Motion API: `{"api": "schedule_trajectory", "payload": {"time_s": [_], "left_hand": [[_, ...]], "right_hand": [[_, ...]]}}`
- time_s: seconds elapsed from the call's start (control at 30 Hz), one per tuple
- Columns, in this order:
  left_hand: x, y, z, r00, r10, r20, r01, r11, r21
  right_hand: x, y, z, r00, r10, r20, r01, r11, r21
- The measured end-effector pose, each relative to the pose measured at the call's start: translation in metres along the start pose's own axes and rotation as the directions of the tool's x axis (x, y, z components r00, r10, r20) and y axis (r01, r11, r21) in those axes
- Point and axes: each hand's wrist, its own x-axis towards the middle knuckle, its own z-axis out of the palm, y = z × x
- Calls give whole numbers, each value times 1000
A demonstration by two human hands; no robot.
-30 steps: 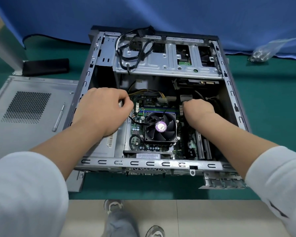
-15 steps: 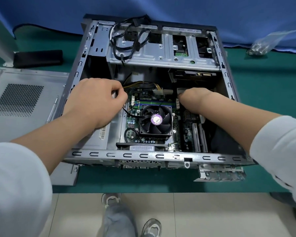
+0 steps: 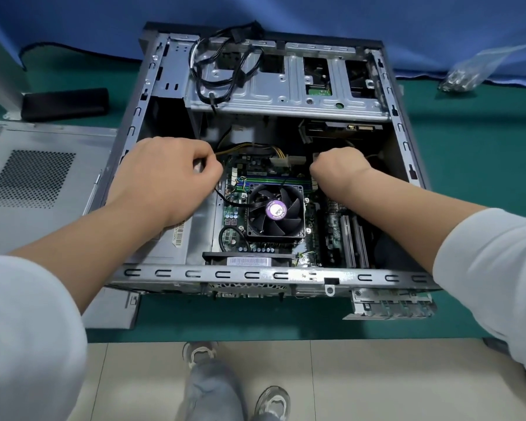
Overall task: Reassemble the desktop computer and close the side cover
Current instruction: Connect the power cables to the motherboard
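Green memory stick (image 3: 274, 181) lies in its slot at 12 o'clock of the fan (image 3: 275, 211) inside the open computer case (image 3: 286, 275); left hand (image 3: 164, 177) and right hand (image 3: 339, 168), fingers curled, bear on its ends, whether gripping I cannot tell; best press evenly until both clips catch; side cover (image 3: 37, 189) waits at 9 o'clock

A green table top (image 3: 468, 183) runs back to a blue cloth (image 3: 377, 16) hanging along its far edge. Below the table's near edge lies a pale tiled floor (image 3: 377, 384) with thin dark joints. Light is even.
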Motion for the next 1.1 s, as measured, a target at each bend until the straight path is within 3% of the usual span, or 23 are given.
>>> {"api": "schedule_trajectory", "payload": {"time_s": [0.43,0.7,0.87,1.0,1.1], "left_hand": [[-1,3,-3,1000,-3,19,3,1000,7],[0,1,-3,999,32,17,-32,999,-1],[1,-1,-1,993,105,43,-106,994,25],[10,1,-3,967,146,210,-174,977,122],[30,18,6,872,243,426,-362,904,226]], "right_hand": [[0,0,3,1000,15,-13,-15,999,46],[2,20,5,988,143,53,-152,914,375],[9,24,12,987,156,49,-162,900,404],[15,26,17,989,141,45,-147,905,399],[16,27,19,992,121,32,-124,910,396]]}}
